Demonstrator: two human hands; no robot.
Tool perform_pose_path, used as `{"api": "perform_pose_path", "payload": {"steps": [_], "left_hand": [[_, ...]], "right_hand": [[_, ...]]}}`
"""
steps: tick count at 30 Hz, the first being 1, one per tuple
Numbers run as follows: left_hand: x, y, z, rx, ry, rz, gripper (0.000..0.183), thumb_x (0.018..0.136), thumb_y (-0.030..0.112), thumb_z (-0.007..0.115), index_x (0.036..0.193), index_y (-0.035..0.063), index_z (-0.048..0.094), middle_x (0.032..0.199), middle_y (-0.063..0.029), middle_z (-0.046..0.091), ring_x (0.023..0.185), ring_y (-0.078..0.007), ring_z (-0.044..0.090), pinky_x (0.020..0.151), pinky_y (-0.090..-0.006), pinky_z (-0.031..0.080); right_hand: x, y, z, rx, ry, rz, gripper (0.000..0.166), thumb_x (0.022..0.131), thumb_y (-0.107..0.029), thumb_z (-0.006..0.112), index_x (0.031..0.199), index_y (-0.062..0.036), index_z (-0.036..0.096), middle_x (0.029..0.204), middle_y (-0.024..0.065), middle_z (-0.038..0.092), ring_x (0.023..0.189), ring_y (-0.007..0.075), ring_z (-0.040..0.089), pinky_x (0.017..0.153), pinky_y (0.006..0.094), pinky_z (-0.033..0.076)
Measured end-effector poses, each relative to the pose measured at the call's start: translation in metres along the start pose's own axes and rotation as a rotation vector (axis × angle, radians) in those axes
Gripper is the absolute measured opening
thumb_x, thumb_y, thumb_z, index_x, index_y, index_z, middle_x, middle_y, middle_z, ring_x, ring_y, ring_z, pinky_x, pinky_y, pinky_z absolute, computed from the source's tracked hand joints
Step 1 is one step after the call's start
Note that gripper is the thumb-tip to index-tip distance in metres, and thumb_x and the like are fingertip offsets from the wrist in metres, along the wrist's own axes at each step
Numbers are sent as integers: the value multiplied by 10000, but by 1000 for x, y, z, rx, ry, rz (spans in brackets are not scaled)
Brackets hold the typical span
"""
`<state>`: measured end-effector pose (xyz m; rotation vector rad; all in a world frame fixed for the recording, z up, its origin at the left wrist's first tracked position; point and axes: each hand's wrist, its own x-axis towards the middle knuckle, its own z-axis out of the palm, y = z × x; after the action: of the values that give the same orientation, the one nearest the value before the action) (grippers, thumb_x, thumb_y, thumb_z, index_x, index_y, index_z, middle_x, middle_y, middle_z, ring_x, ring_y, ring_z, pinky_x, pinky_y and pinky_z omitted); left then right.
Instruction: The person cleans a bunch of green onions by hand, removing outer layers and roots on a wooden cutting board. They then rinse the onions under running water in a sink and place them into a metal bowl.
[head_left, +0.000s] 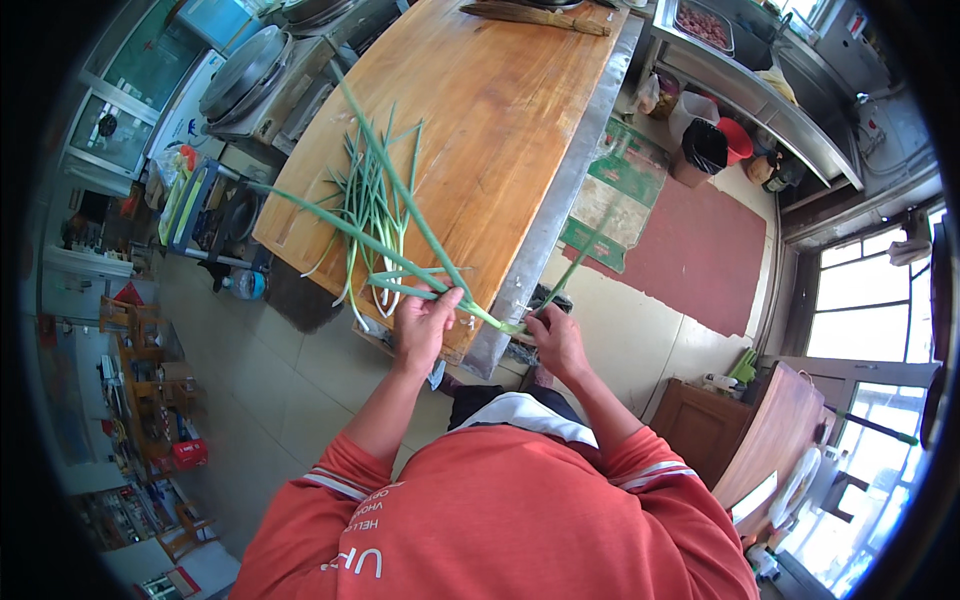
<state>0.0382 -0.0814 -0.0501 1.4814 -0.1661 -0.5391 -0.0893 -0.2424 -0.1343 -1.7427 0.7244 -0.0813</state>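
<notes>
My left hand (421, 324) pinches a large green onion (397, 178) near the base of its long green leaves. Its pale lower stem points right, toward my right hand (556, 339). Between the fingers of my right hand is a green leaf (570, 271) that stretches up over the floor; whether it is fully parted from the stem I cannot tell. A pile of thinner scallions (373, 214) lies on the wooden tabletop (480, 135) beyond my left hand, their white ends toward me. Small white scraps lie near the table's corner.
A straw brush (536, 18) lies at the table's far end. Beneath the steel sink counter (757, 97) stand a black-lined bin (701, 150) and a red bucket (735, 140). A metal tray of meat (703, 26) rests above. Left are a large lidded pan (244, 73) and a blue cart (196, 202).
</notes>
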Motion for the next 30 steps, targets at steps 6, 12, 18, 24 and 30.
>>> {"api": "perform_pose_path", "payload": {"steps": [6, 12, 18, 24, 30], "left_hand": [[-11, 10, -7, 188, -3, 117, 96, 904, 57, 627, 982, 16, 588, 780, 3, 560, 608, -43, 476, 532, -189, 388], [-30, 2, -7, 337, -3, 209, 83, 907, 40, 614, 971, -5, 586, 790, -8, 568, 612, -46, 480, 541, -191, 402], [-24, 22, -14, 359, 50, 259, 89, 912, 38, 604, 987, -6, 585, 777, 8, 566, 606, -29, 461, 529, -188, 391], [-17, 23, -20, 457, 42, 124, 115, 894, 112, 654, 940, 12, 619, 720, 12, 578, 587, -47, 491, 531, -209, 414], [-13, 25, -9, 470, 4, 152, 101, 887, 100, 653, 932, 17, 619, 728, -2, 597, 588, -59, 519, 533, -220, 429]], "right_hand": [[-5, 63, -10, -302, 73, 16, 186, 886, -162, 573, 874, 3, 489, 900, 249, 588, 873, 440, 567, 761, 510, 446], [2, 104, -6, -399, 123, 112, 165, 882, -151, 564, 918, 1, 509, 936, 249, 595, 902, 438, 574, 778, 516, 453], [16, 168, -18, -477, 223, 230, 149, 877, -125, 571, 924, 15, 551, 894, 212, 627, 850, 347, 629, 752, 454, 503], [4, 87, -26, 545, -224, 242, 145, 917, -109, 549, 996, 10, 573, 943, 101, 643, 815, 144, 638, 725, 295, 547], [-25, 13, -9, 184, -408, 20, 250, 909, -190, 602, 1086, -19, 564, 910, 105, 638, 843, 177, 609, 770, 322, 488]]}}
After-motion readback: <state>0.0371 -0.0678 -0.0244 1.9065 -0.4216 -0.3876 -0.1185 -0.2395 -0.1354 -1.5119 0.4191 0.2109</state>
